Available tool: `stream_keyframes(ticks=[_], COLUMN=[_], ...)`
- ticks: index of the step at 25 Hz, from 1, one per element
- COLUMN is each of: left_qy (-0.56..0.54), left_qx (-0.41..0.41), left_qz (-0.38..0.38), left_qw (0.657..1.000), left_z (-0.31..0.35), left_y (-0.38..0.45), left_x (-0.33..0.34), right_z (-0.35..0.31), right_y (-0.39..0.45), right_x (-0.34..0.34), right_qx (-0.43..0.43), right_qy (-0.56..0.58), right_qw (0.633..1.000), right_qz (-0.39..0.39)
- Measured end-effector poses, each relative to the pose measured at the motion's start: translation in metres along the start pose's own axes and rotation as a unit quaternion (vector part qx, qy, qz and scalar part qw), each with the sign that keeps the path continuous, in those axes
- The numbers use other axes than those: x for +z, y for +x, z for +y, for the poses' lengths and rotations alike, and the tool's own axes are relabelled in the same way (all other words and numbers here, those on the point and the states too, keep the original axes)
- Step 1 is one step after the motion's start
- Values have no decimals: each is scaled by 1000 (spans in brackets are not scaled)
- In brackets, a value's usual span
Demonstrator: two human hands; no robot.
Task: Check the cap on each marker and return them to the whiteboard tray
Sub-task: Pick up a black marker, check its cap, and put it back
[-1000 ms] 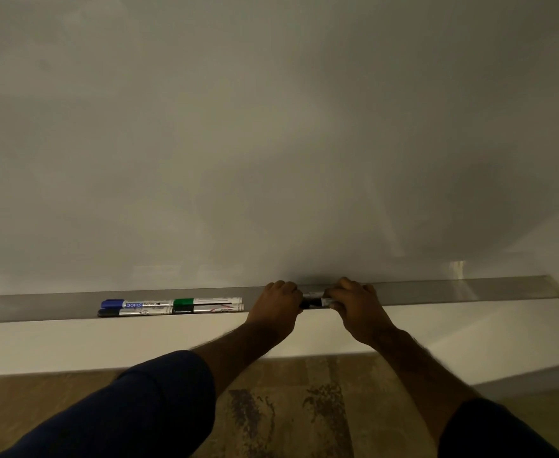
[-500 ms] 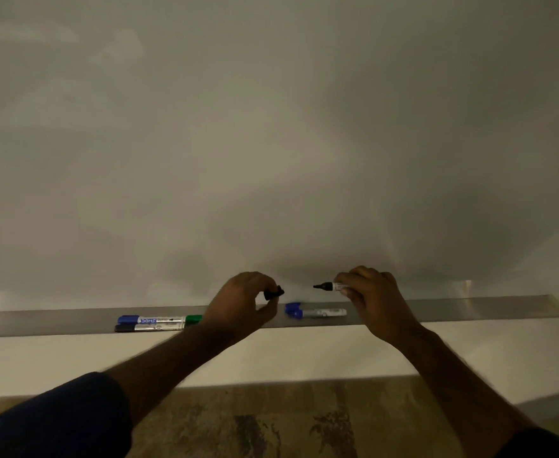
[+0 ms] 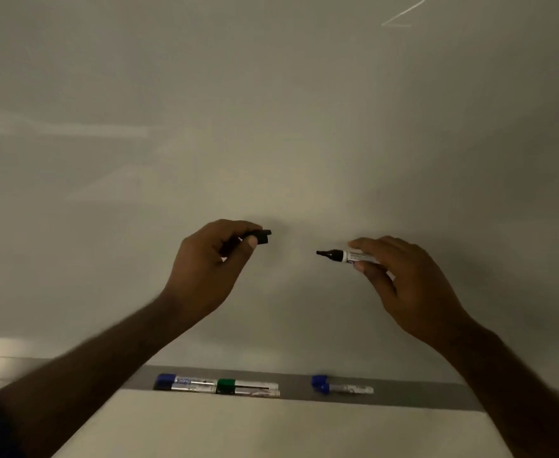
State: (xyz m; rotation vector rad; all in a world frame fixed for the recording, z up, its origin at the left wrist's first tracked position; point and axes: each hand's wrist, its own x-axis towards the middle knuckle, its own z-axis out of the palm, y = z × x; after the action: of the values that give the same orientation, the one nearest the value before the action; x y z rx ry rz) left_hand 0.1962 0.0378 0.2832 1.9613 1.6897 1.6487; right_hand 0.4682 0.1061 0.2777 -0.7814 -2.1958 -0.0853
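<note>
Whiteboard [image 3: 271, 110] above its tray [image 3: 403, 395] holding capped markers [image 3: 217, 386]; right hand [image 3: 406, 285] pinching the uncapped black marker [image 3: 347, 256], tip leftward; left hand [image 3: 212, 269] pinching the black cap [image 3: 261, 238], apart from the tip

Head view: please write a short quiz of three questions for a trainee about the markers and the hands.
1. True or false: the black marker in the right hand has its cap on.
2. What does the left hand hold? A) black cap B) green marker C) nothing
3. Fill in: the green marker lies on the ____.

Key:
1. False; its tip is bare.
2. A, the black cap.
3. Tray.
</note>
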Motion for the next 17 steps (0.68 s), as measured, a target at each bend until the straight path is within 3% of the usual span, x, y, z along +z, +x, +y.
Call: stream_keyframes(ticks=[7, 17], left_qy=[-120, -105], left_qx=[-28, -26], left_qz=[27, 15], left_qw=[992, 994], left_z=[54, 88], left_y=[28, 29], left_x=[-61, -83], right_z=[-46, -83], right_y=[60, 94], right_x=[-53, -66], right_qx=[-100, -166], right_qy=[-17, -40], right_qw=[990, 981], right_qz=[93, 89])
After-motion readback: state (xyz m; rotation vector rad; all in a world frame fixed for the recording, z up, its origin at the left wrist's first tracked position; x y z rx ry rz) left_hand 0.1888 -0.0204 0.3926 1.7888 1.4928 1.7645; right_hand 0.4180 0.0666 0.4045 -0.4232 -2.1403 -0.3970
